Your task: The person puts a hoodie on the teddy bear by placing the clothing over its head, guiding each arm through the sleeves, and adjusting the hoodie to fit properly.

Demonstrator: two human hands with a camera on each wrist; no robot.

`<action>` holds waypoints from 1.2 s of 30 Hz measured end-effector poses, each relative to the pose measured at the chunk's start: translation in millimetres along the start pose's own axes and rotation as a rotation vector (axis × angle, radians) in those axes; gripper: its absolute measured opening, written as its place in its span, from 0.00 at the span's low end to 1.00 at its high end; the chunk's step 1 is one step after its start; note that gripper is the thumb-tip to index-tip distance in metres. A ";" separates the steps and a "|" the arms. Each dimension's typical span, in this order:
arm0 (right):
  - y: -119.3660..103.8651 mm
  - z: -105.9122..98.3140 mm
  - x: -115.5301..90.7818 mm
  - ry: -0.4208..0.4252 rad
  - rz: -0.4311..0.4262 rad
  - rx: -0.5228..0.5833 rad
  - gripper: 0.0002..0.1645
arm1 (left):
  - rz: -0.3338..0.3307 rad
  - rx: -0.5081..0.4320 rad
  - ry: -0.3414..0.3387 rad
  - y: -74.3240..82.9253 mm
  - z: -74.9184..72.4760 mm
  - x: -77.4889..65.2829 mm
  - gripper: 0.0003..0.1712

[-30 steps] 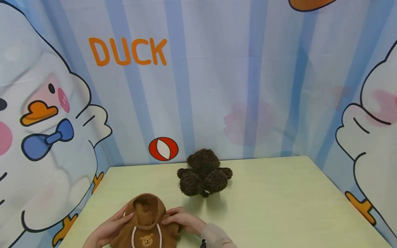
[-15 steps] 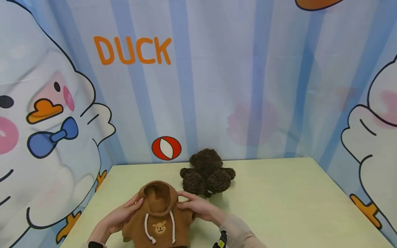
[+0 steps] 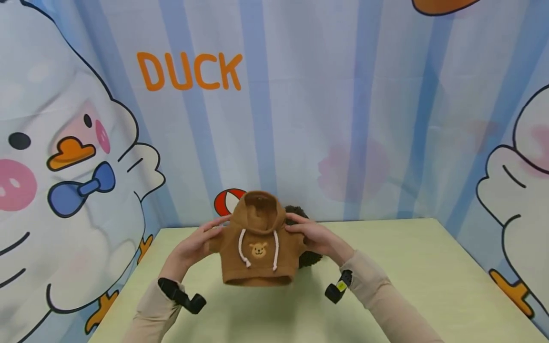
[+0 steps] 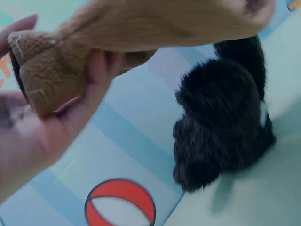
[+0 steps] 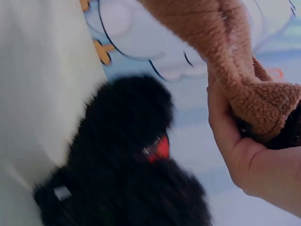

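Observation:
A small brown doll hoodie (image 3: 259, 259) with white drawstrings and an embroidered bear face hangs upright above the table, its hood at the top. My left hand (image 3: 199, 243) grips it by the shoulder on the left, and my right hand (image 3: 319, 237) grips the opposite shoulder. In the left wrist view, fingers curl around the fleecy sleeve (image 4: 51, 75). The right wrist view shows that hand behind the other sleeve (image 5: 263, 106). Behind the hoodie sits a dark brown plush toy (image 3: 310, 258), mostly hidden in the head view; its curly fur (image 4: 218, 113) shows in the left wrist view.
The pale yellow-green table (image 3: 386, 276) extends to a striped blue backdrop (image 3: 300, 95) printed with ducks. A black strap with a small camera (image 3: 182, 296) is on the left wrist, and a similar strap (image 3: 340, 286) on the right.
Both hands have lifted the hoodie up and away to the right, from the near left of the table. It now covers much of the plush toy in the head view.

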State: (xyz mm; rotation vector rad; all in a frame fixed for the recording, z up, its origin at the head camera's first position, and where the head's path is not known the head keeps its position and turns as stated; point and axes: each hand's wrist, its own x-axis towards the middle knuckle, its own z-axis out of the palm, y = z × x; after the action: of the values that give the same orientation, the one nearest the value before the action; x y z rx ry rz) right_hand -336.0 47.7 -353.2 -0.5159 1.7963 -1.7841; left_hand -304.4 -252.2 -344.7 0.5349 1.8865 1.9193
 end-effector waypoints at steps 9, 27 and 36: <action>-22.4 -60.4 23.8 0.129 -0.013 0.041 0.33 | 0.122 -0.335 0.132 10.3 9.8 74.6 0.10; 31.6 -100.8 62.1 0.283 -0.042 0.201 0.09 | -0.066 0.015 0.422 -66.6 3.7 142.4 0.25; 68.7 -111.7 59.4 0.371 0.038 -0.226 0.22 | -0.267 0.241 0.428 -69.0 21.3 123.4 0.28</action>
State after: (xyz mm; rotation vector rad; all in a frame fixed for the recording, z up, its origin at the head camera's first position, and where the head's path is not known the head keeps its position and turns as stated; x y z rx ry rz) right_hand -444.1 101.1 -431.8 -0.2414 2.2615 -1.7456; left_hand -397.0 -167.9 -413.8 -0.0776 2.3338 1.7386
